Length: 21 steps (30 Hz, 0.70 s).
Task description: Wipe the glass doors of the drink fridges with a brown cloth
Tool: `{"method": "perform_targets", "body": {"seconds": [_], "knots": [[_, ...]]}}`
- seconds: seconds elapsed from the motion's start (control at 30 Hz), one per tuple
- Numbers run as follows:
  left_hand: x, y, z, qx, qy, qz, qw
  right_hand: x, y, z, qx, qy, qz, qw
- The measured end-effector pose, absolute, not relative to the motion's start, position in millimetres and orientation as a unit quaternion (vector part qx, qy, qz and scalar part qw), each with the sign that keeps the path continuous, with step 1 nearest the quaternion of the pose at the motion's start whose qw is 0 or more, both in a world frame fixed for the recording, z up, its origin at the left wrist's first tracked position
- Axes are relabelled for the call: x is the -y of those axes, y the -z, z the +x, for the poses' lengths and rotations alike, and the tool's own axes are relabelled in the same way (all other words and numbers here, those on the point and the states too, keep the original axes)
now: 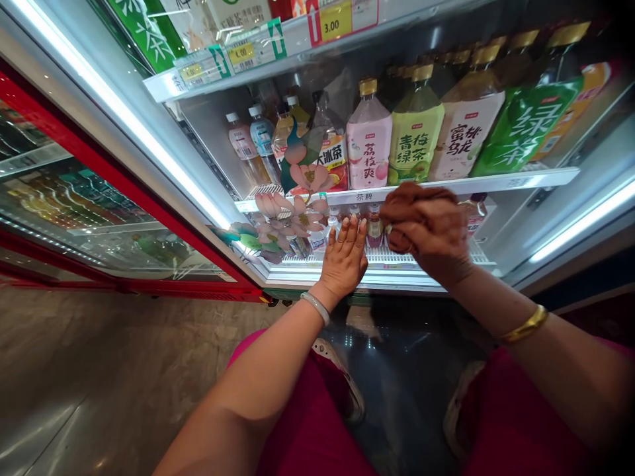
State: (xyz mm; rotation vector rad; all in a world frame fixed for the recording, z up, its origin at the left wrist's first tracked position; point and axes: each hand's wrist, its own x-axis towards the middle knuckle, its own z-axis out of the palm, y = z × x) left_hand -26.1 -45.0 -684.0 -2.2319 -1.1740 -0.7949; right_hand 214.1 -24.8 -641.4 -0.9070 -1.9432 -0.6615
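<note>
A brown cloth (414, 205) is bunched up in my right hand (444, 244), whose fingers are wrapped round it. The cloth is up against the glass door (317, 79) of a lit drinks fridge, below the middle shelf's edge. To its left, my left hand (344, 258) lies flat on the glass with fingers stretched out, holding nothing. Pink flower decals (282, 221) with teal and green leaves decorate the glass left of that hand. Small bottles (376, 228) stand behind the glass, partly hidden by both hands.
Large tea bottles (370, 139) line the middle shelf (317, 198). Price tags (337, 25) run along the shelf above. A red-framed fridge (218, 254) stands on the left. Below is a shiny dark floor (397, 370), with my shoes (342, 370) close to the fridge base.
</note>
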Motion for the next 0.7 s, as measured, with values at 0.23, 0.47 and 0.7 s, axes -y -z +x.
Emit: {"method": "perform_targets", "body": {"seconds": [0.23,0.47,0.7], "knots": [[40,712,-6,0.420,0.283,-0.835,0.214,43,675,216,0.837,0.324,-0.232,0.375],[36,719,14,0.448,0.290,-0.825,0.185,39,656,250,0.790,0.322,-0.325,0.408],[42,719,37,0.452,0.272,-0.828,0.190,49,674,252,0.837,0.311,-0.281,0.351]]}}
